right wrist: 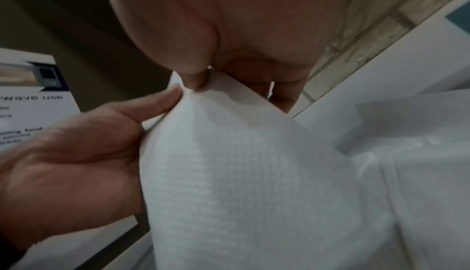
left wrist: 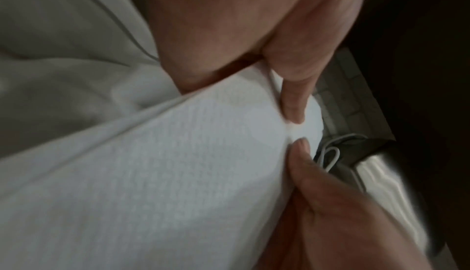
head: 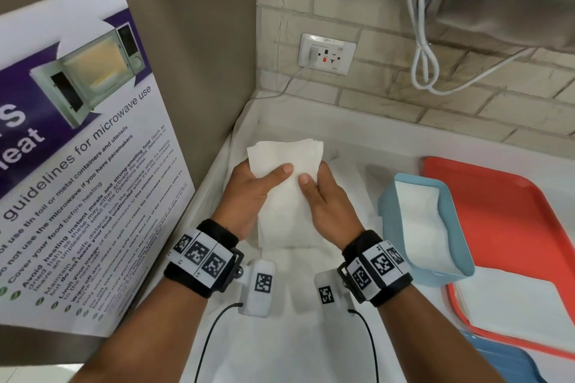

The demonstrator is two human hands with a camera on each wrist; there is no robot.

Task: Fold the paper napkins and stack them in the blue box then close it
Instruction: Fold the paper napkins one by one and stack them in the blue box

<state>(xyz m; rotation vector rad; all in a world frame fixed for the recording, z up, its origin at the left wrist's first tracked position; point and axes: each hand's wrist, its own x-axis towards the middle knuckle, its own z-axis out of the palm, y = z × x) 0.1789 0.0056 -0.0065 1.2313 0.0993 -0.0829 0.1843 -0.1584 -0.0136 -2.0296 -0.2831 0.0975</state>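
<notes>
Item: paper napkin (head: 284, 171), white, embossed; held above the tabletop (head: 311, 336) toward its far left corner. Left hand (head: 249, 193) and right hand (head: 323, 196) each pinch it, thumbs on top. Handling, judged: very light, limp, tears and creases easily; take it at edges or corners. Blue box (head: 454, 233): open, near the right edge, napkins inside.

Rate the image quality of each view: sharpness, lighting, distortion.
Head view: sharp and evenly lit; wide-angle bending at the edges, and the poster text stays readable. Left wrist view: dim and motion-blurred, dark vignette on the right, though the napkin weave shows faintly. Right wrist view: brighter but soft; the left hand and background poster text are blurred.
</notes>
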